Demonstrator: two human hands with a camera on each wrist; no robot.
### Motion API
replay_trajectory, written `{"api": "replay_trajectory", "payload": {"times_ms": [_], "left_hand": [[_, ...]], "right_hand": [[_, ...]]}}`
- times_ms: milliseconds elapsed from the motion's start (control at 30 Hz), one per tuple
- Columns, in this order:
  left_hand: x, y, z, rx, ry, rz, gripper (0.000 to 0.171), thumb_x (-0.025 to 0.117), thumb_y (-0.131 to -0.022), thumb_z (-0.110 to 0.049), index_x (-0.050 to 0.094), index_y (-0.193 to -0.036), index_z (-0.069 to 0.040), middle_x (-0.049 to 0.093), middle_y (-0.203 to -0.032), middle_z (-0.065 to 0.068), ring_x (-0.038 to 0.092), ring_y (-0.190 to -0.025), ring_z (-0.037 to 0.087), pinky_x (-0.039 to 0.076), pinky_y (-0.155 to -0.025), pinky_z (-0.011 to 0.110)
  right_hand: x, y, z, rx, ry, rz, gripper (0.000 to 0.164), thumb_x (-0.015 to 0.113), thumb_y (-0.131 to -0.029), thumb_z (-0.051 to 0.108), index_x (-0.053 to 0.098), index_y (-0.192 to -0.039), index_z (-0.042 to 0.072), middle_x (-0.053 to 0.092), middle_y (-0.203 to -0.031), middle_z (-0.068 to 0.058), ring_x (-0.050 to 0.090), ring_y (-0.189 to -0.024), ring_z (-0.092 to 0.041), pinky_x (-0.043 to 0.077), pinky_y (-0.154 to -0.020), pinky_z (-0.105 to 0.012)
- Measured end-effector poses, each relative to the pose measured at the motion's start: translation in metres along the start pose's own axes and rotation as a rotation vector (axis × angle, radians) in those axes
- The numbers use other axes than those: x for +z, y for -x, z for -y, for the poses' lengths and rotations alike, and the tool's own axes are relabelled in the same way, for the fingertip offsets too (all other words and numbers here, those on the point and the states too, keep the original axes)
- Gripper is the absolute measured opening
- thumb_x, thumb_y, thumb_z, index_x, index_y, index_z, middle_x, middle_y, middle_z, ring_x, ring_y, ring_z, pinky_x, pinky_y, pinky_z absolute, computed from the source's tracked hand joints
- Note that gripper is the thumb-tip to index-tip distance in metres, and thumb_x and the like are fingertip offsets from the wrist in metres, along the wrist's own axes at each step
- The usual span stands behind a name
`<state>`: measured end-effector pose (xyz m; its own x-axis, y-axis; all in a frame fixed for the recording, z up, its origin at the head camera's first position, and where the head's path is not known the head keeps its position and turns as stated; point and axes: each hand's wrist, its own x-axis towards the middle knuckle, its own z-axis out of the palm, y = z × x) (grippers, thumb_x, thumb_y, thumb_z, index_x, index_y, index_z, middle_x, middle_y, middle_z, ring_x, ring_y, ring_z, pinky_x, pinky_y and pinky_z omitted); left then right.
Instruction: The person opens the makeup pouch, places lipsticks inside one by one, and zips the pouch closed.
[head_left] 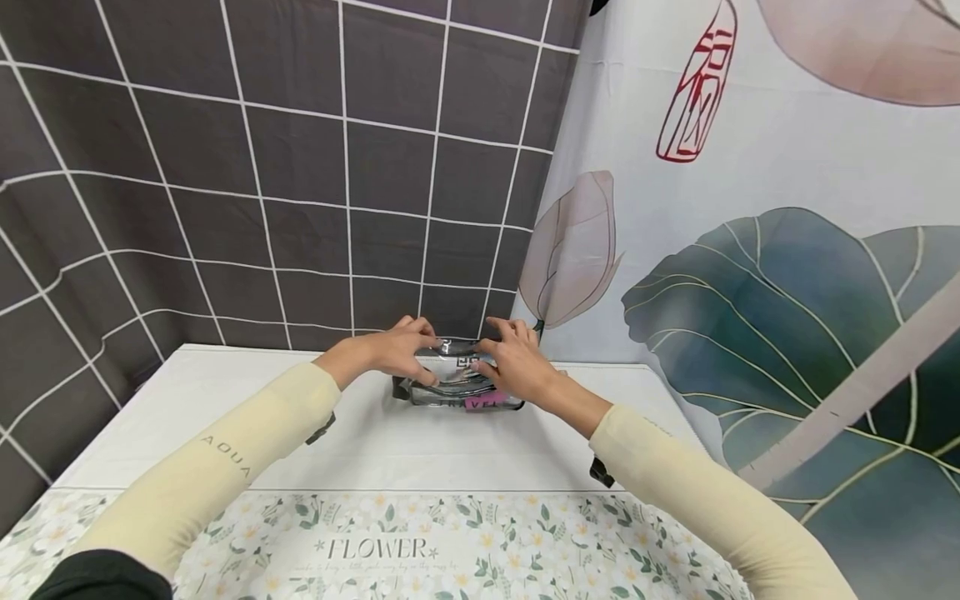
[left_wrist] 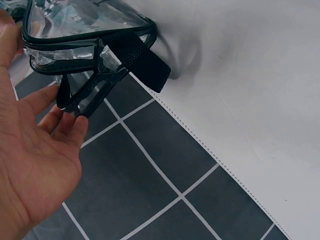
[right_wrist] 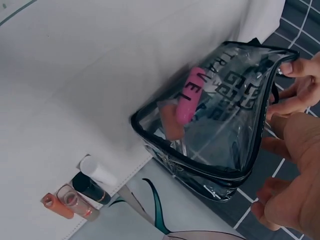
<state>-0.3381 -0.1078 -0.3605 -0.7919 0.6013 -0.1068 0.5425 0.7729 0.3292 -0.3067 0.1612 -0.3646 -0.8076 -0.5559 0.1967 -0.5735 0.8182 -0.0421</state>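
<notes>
A clear bag with black trim and "TRAVEL" lettering [right_wrist: 235, 135] stands at the white table's far edge. Inside it I see a pink capsule-shaped thing [right_wrist: 191, 95] and a brownish-orange piece [right_wrist: 171, 121]. My left hand [head_left: 396, 350] grips the bag's upper edge, its thumb on the clear side. In the left wrist view, fingertips of that left hand [left_wrist: 45, 155] are at a black-edged loop [left_wrist: 92, 97]. My right hand [head_left: 519, 360] is at the bag's other end, fingers spread and loosely bent; contact is partly hidden.
Beside the bag's right end lie small cosmetic tubes: a white one [right_wrist: 95, 169], a black one [right_wrist: 91, 188], a clear pinkish one [right_wrist: 77, 201] and an orange one [right_wrist: 57, 206]. Behind the white table [head_left: 337, 458] hangs a dark gridded cloth [head_left: 292, 158].
</notes>
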Motion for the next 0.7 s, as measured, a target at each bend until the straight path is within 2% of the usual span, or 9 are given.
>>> {"api": "replay_trajectory", "payload": {"times_ms": [700], "left_hand": [[0.0011,-0.0027,0.0021,0.007,-0.008,0.000,0.091,0.077,-0.092,-0.050,0.055,-0.166,-0.002,0.048,-0.160,0.018,0.043,-0.138,0.033,0.046,-0.121,0.058]], "right_hand": [[-0.0039,0.0056,-0.0035,0.011,-0.038,-0.042,0.033,0.068,-0.114,0.032,0.079,-0.137,0.011,0.044,-0.174,-0.028,0.042,-0.153,-0.052,0.041,-0.117,-0.068]]}}
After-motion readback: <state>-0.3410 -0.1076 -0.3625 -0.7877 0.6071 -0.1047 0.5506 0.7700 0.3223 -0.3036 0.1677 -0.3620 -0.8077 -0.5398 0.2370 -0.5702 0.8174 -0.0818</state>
